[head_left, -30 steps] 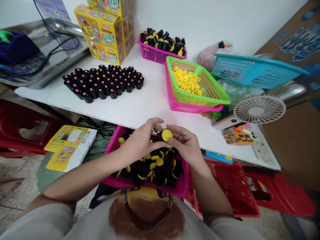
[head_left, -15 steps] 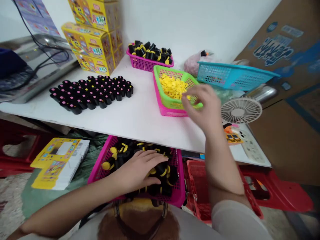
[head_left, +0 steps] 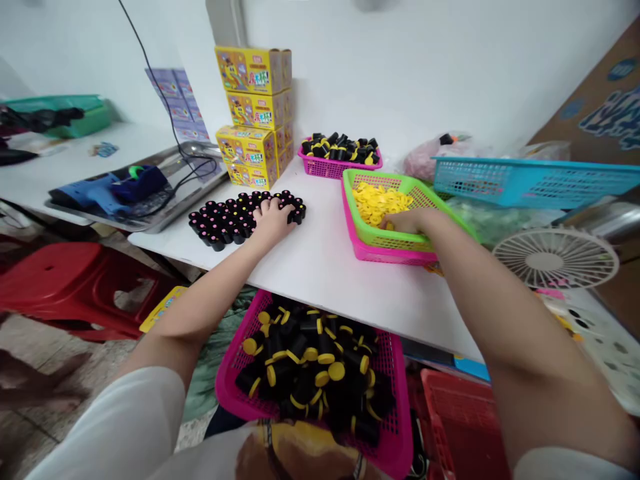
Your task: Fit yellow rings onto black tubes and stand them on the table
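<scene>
My left hand (head_left: 273, 223) reaches over a cluster of black cylinders (head_left: 225, 223), most with pink-dotted tops and a few with yellow ones. Its fingers are spread and touch cylinders at the cluster's right side; no cylinder is lifted. My right hand (head_left: 407, 221) dips into a green basket (head_left: 445, 212) with its fingers bent together among small yellow plastic caps (head_left: 377, 200). The fingertips are partly hidden there. That basket sits in a pink one (head_left: 370, 252). Below the table edge, a magenta basket (head_left: 400, 400) holds many black cylinders with yellow caps (head_left: 310, 353).
Stacked yellow boxes (head_left: 250, 150) stand behind the cylinders. Another pink basket (head_left: 325, 168) of capped cylinders is at the back. A blue basket (head_left: 540, 183) and a white fan (head_left: 545, 260) are on the right. A metal tray (head_left: 165, 217) and a red stool (head_left: 55, 273) are left.
My left hand has moved from the magenta basket up to the black cylinders on the table. My right hand has lowered into the yellow caps. The view has swung left.
</scene>
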{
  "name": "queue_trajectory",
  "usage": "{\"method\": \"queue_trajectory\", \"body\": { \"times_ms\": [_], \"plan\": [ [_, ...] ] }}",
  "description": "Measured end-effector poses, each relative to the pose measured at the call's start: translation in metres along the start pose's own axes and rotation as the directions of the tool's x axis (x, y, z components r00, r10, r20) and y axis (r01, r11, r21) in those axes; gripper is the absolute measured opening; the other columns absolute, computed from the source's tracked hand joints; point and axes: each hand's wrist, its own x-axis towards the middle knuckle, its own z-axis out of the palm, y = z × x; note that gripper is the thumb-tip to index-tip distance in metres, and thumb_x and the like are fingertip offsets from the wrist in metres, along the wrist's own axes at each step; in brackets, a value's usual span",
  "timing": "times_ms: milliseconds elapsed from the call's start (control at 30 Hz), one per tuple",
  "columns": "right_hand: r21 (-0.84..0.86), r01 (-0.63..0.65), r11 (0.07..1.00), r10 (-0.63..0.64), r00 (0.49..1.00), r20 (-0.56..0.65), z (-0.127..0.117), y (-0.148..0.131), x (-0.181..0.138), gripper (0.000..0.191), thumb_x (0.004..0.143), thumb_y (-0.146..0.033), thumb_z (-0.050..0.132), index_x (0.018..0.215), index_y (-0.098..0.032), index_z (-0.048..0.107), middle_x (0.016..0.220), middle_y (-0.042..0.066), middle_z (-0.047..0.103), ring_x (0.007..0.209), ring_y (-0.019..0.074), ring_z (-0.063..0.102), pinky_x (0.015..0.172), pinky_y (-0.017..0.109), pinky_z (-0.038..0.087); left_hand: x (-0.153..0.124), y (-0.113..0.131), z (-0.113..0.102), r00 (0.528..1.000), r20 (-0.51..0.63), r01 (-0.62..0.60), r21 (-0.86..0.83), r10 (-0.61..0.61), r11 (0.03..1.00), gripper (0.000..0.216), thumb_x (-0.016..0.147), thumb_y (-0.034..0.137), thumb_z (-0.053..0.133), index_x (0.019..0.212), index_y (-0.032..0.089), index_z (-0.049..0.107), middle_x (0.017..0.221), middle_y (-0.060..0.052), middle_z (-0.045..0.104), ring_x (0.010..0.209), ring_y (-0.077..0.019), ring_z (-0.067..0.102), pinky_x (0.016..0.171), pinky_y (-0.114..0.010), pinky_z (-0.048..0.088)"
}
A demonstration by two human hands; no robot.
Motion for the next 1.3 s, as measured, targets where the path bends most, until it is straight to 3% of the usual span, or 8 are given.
{"method": "queue_trajectory", "body": {
  "times_ms": [133,333,433,533,600,767,967,1300],
  "plan": [
    [-0.008,-0.065,0.998,0.065,0.98,0.185,-0.013,-0.005,-0.004,0.031,0.07,-0.005,0.073,0.095,-0.02,0.081,0.1,0.01,0.079,0.093,0.0309,0.075,0.089,0.043,0.058,0.025,0.008,0.011,1.0,0.01,-0.004,0.061,0.004,0.998,0.047,0.091,0.047,0.066,0.134,0.029,0.068,0.163,-0.015,0.034,0.146,-0.0435,0.03,0.112,-0.06,0.032],
    [-0.007,-0.126,0.992,0.126,0.982,0.143,-0.02,-0.009,-0.021,0.012,0.087,-0.021,0.07,0.092,-0.019,0.081,0.099,0.012,0.079,0.097,0.0307,0.073,0.094,0.043,0.055,0.031,0.019,0.013,0.999,0.033,-0.023,0.043,0.022,0.999,0.042,0.088,0.042,0.069,0.122,0.018,0.072,0.166,-0.017,0.03,0.148,-0.0459,0.026,0.113,-0.059,0.032],
    [0.062,-0.175,0.983,0.179,0.981,-0.069,-0.024,-0.016,-0.036,0.016,0.09,-0.024,0.07,0.097,-0.015,0.081,0.099,0.013,0.079,0.095,0.0266,0.072,0.092,0.039,0.054,0.003,0.028,0.002,0.986,0.109,-0.125,-0.014,0.126,0.992,0.037,0.083,0.04,0.074,0.113,0.019,0.074,0.17,-0.012,0.025,0.149,-0.0481,0.024,0.113,-0.061,0.033],
    [0.25,-0.136,0.959,0.25,0.823,-0.51,-0.023,-0.038,-0.069,0.018,0.09,-0.023,0.073,0.101,-0.011,0.081,0.094,0.014,0.079,0.085,0.0232,0.073,0.085,0.036,0.055,-0.042,0.037,-0.007,0.918,0.254,-0.269,-0.161,0.303,0.95,0.036,0.079,0.04,0.078,0.109,0.021,0.071,0.167,-0.012,0.033,0.148,-0.049,0.027,0.111,-0.065,0.036],
    [0.304,0.019,0.952,0.204,0.702,-0.682,-0.011,-0.063,-0.099,0.019,0.091,-0.025,0.072,0.105,-0.015,0.081,0.095,0.011,0.08,0.081,0.0206,0.074,0.079,0.033,0.058,-0.072,0.039,-0.006,0.854,0.302,-0.321,-0.333,0.423,0.886,0.034,0.08,0.038,0.075,0.109,0.021,0.066,0.157,-0.013,0.048,0.145,-0.0447,0.037,0.109,-0.064,0.04],
    [0.189,0.464,0.865,-0.17,0.627,-0.76,0.061,-0.127,-0.15,0.014,0.098,-0.029,0.067,0.1,-0.024,0.081,0.094,0.003,0.081,0.084,0.0171,0.077,0.079,0.027,0.064,-0.117,0.03,0.018,0.797,0.217,-0.19,-0.795,0.563,0.576,0.028,0.089,0.039,0.066,0.107,0.023,0.052,0.119,-0.009,0.075,0.108,-0.0233,0.071,0.099,-0.041,0.053],
    [0.259,0.562,0.786,-0.213,0.639,-0.739,0.134,-0.144,-0.144,0.029,0.1,-0.015,0.061,0.119,-0.031,0.076,0.112,0.004,0.078,0.108,0.0187,0.074,0.096,0.034,0.064,-0.125,0.027,0.047,0.84,0.132,-0.134,-0.889,0.526,0.437,0.053,0.09,0.048,0.069,0.125,0.026,0.036,0.123,-0.012,0.077,0.106,-0.0228,0.075,0.093,-0.038,0.054],
    [0.221,0.614,0.758,-0.252,0.588,-0.769,0.14,-0.142,-0.135,0.038,0.101,-0.01,0.055,0.13,-0.028,0.071,0.124,0.005,0.076,0.124,0.0211,0.069,0.108,0.042,0.061,-0.128,0.031,0.046,0.851,0.085,-0.218,-0.84,0.518,0.497,0.054,0.09,0.045,0.072,0.126,0.024,0.037,0.117,-0.01,0.079,0.117,-0.0237,0.072,0.097,-0.037,0.055]
  ]
}}
